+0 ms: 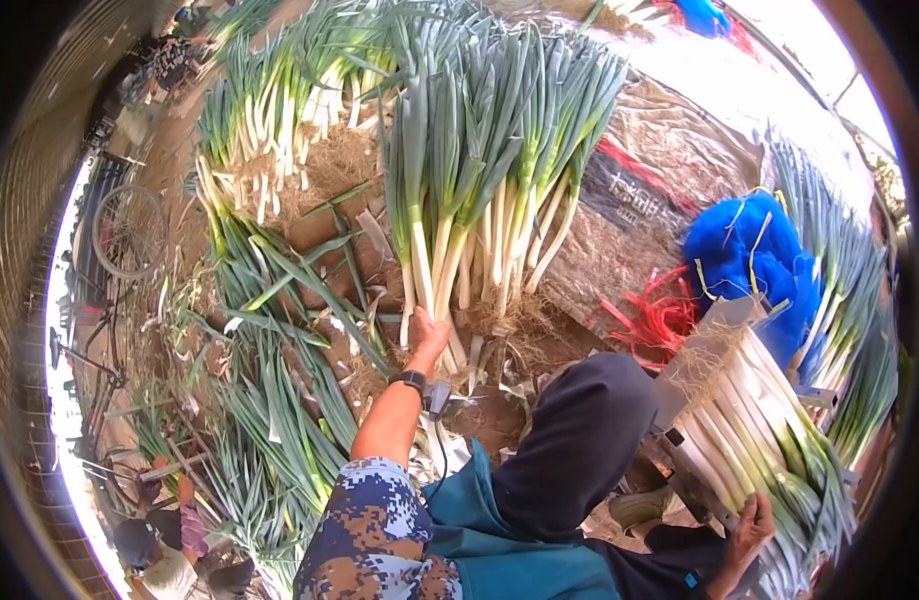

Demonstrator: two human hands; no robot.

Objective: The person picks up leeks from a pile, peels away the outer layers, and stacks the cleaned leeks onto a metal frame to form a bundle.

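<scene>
My left hand, reaching forward, is closed around the white lower stalks of several leeks. These stand upright with their green leaves pointing away from me, beside a larger upright bunch of leeks with roots on the ground. At the lower right, my right hand is closed at the near edge of a pile of leeks. That pile lies in a metal rack, roots against its upright end plate. The right fingertips are partly hidden among the stalks.
Loose leeks cover the ground at left, with another bunch behind. Red ties and blue netting lie near the rack; more leeks stand beyond. A co-worker is at lower left, a bicycle wheel farther back.
</scene>
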